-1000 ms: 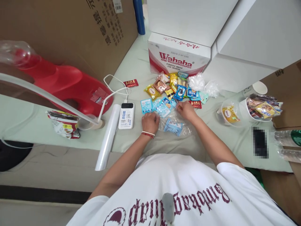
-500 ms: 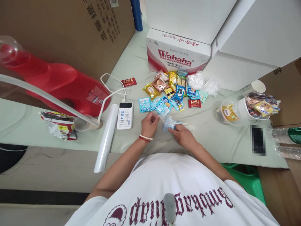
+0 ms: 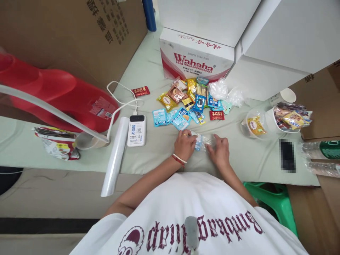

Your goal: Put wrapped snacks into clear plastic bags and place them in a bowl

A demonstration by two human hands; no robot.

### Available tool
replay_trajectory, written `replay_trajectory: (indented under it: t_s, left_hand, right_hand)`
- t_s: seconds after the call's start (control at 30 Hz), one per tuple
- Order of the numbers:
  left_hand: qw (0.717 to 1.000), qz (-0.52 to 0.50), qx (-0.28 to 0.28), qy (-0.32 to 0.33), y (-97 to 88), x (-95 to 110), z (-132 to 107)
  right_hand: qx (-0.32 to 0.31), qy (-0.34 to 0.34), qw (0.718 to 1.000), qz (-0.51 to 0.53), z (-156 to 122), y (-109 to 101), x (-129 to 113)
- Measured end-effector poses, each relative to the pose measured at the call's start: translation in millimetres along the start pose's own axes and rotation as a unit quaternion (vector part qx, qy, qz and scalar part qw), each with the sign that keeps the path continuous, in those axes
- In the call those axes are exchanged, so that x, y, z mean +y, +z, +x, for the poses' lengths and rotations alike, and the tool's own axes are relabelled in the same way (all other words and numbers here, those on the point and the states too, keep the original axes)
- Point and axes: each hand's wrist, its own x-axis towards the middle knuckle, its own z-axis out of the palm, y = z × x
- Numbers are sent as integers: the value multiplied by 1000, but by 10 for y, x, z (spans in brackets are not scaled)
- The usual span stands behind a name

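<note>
A small blue snack packet [image 3: 198, 144] lies on the table between my hands, with crinkled clear plastic [image 3: 206, 141] around or over it. My left hand [image 3: 185, 145] is closed at the left end, its fingertips on the packet and plastic. At the right end, my right hand [image 3: 221, 151] has thumb and index finger closed on the edge of the clear plastic. Just beyond my hands are light-blue snack packets [image 3: 181, 118] and a heap of yellow, brown and blue packets [image 3: 191, 95]. A red packet [image 3: 217, 115] sits at the heap's near right side.
A white-and-red carton [image 3: 196, 53] stands behind the heap, with crumpled plastic bags [image 3: 218, 88] beside it. Leftward are a power bank [image 3: 137, 132] on a cable, a plastic film roll [image 3: 116, 156] and a red jug [image 3: 66, 94]. Rightward stand a snack-filled tub [image 3: 271, 118] and a blurred-out phone [image 3: 287, 156].
The blue packet has moved right and nearer me. My left hand has moved right onto it. My right hand has let go of the packet and shifted to the plastic's right edge.
</note>
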Motion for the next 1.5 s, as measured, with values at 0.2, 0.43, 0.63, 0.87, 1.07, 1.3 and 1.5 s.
replay_trajectory:
  t_s: [0.2,0.43,0.63,0.87,1.07,1.3,1.5]
  left_hand:
    - [995,52,6,-90,0,31,6]
    - [999,36,-10,-35,10,239,-90]
    - [973,-162,-18,163,-34,183,-316]
    - [923,-375,-61,51,-211,-127,-445]
    - [950,-307,-59,-20,-273,-474,-572]
    - [978,-183,-8,99,-66,-183,-226]
    - [968,-91,-64,224,349,189,215]
  right_hand:
    - [-20,-48,999,4,36,-113,-178]
    - [-119,-27,970,208,117,8,-623]
    - [-178,48,917,353,-7,14,-441]
    - [-62,112,932,340,49,-418,36]
    - [110,100,918,367,611,-1077,657]
    - [16,57,982,177,586,-747,493]
    - [52,60,984,162,342,-578,504]
